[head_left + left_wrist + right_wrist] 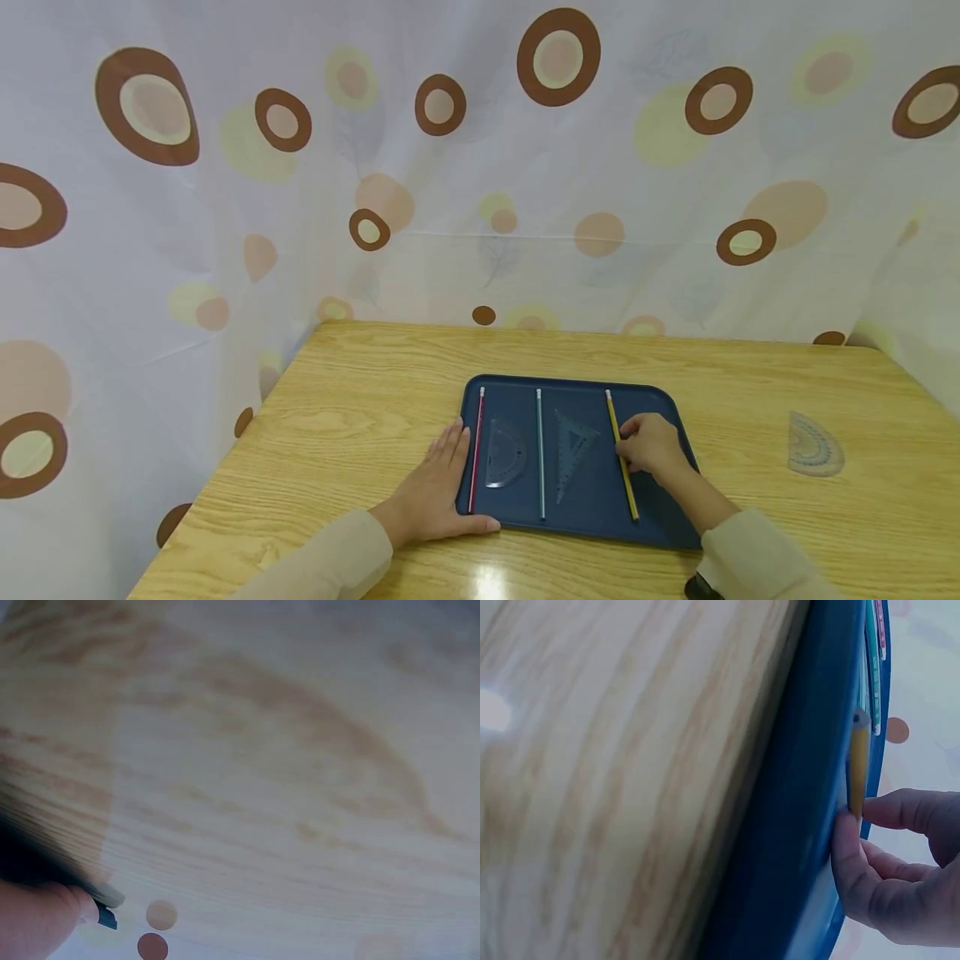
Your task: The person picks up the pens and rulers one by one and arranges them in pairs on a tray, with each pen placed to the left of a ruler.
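Note:
A dark blue tray (pixel 510 400) lies on the table with a red pencil (pixel 476 454), a clear protractor (pixel 504 462), a teal pencil (pixel 540 454) and a clear set square (pixel 566 457) in it, side by side. Near its right side, my right hand (pixel 656 446) pinches a yellow pencil (pixel 611 408) between thumb and fingers; the right wrist view shows this pencil (pixel 859 765) close up. My left hand (pixel 435 492) rests against the tray's front left corner, fingers extended along the left rim and thumb along the front. In the left wrist view, only part of that hand (pixel 45 919) shows.
Another clear protractor (pixel 813 446) lies on the wooden table (pixel 375 392) to the right of the tray. A white curtain (pixel 480 167) with brown and pastel circles stands behind the table and along both sides.

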Motion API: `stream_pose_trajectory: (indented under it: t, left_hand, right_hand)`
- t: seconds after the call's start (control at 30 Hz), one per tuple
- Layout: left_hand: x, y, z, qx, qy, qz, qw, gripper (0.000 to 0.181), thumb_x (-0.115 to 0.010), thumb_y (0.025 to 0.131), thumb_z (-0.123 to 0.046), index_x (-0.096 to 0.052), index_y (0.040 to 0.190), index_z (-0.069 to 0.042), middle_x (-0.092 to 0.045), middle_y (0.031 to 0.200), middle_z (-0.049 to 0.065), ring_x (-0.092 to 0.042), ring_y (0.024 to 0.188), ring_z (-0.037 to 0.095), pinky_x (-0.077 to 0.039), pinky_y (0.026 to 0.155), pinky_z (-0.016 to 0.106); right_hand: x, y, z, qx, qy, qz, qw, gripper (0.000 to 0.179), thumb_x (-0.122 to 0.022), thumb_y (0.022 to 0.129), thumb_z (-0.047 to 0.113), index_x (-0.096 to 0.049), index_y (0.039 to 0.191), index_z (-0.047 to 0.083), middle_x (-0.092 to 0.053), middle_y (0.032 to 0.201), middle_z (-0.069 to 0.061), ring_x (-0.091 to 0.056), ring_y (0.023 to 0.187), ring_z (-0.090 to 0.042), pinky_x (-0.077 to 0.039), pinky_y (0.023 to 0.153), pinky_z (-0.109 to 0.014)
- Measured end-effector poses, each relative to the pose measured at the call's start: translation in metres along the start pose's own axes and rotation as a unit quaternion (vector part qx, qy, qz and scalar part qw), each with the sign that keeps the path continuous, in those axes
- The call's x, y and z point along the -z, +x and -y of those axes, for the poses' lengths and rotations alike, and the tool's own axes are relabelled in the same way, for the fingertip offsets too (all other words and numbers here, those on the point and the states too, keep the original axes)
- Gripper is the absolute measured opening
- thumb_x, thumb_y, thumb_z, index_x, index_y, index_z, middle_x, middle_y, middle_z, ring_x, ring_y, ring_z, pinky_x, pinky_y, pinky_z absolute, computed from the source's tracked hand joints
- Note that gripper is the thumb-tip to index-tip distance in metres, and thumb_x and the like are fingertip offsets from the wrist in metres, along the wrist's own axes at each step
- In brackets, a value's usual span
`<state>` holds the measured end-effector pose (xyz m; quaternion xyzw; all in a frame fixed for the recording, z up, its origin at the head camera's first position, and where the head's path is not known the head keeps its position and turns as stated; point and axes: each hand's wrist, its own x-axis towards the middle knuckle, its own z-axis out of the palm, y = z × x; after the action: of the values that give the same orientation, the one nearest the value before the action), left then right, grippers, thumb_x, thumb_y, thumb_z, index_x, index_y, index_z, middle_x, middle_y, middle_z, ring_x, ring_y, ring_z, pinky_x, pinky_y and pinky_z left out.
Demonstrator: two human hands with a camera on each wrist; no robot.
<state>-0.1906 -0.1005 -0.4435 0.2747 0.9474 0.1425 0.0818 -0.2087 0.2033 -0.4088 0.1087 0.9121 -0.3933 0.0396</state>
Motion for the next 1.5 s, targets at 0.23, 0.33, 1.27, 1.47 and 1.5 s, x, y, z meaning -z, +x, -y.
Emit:
stream_pose_trajectory:
  t: [0.23,0.33,1.27,1.47,1.5]
  left_hand:
    - [0.0001,-0.0007,0.0003,0.003,-0.007,0.000,1.0000,0.118,-0.051,0.072,-0.077,-0.003,0.149,-0.002,0.001,0.157,0.015,-0.002,0.145,0.028,-0.016,0.117,0.044]
    - [0.0003,-0.0002,0.0000,0.003,-0.007,0.000,1.0000,0.118,-0.051,0.072,-0.077,-0.003,0.149,-0.002,0.002,0.157,0.014,-0.002,0.145,0.028,-0.016,0.117,0.044]
    - [0.0002,0.0004,-0.0006,0.004,-0.006,-0.001,1.0000,0.118,-0.051,0.071,-0.078,-0.003,0.149,-0.002,0.001,0.157,0.014,-0.003,0.145,0.028,-0.016,0.117,0.043]
    - [0.0014,-0.0003,-0.0015,0.002,-0.003,0.000,1.0000,0.117,-0.051,0.072,-0.077,-0.004,0.149,-0.001,0.000,0.157,0.015,-0.003,0.145,0.028,-0.016,0.117,0.043]
    - [0.0015,-0.0005,-0.0016,0.001,-0.002,0.000,1.0000,0.117,-0.051,0.072,-0.077,-0.004,0.149,-0.001,0.000,0.157,0.015,-0.003,0.145,0.028,-0.016,0.117,0.043]
  right_hand:
    - [-0.0039,-0.0024,0.0021,0.012,-0.016,-0.006,0.9998,0.020,-0.061,0.079,-0.005,-0.057,0.096,-0.014,-0.059,0.066,-0.015,-0.058,0.047,-0.012,-0.053,0.049,-0.027]
    - [-0.0043,-0.0033,0.0022,0.012,-0.018,-0.010,0.9997,0.020,-0.061,0.078,-0.005,-0.057,0.095,-0.014,-0.060,0.066,-0.015,-0.057,0.046,-0.011,-0.053,0.049,-0.026]
    - [-0.0055,-0.0065,0.0016,-0.001,-0.010,-0.004,0.9999,0.019,-0.060,0.079,-0.004,-0.057,0.096,-0.013,-0.062,0.069,-0.016,-0.059,0.046,-0.012,-0.053,0.050,-0.028]
    - [-0.0066,-0.0062,0.0014,0.007,-0.008,-0.003,0.9999,0.018,-0.060,0.079,-0.004,-0.057,0.094,-0.013,-0.063,0.069,-0.017,-0.059,0.046,-0.012,-0.053,0.049,-0.028]
    - [-0.0068,-0.0061,0.0012,0.007,-0.006,-0.003,1.0000,0.018,-0.060,0.079,-0.004,-0.057,0.094,-0.013,-0.063,0.070,-0.017,-0.059,0.047,-0.012,-0.053,0.049,-0.027]
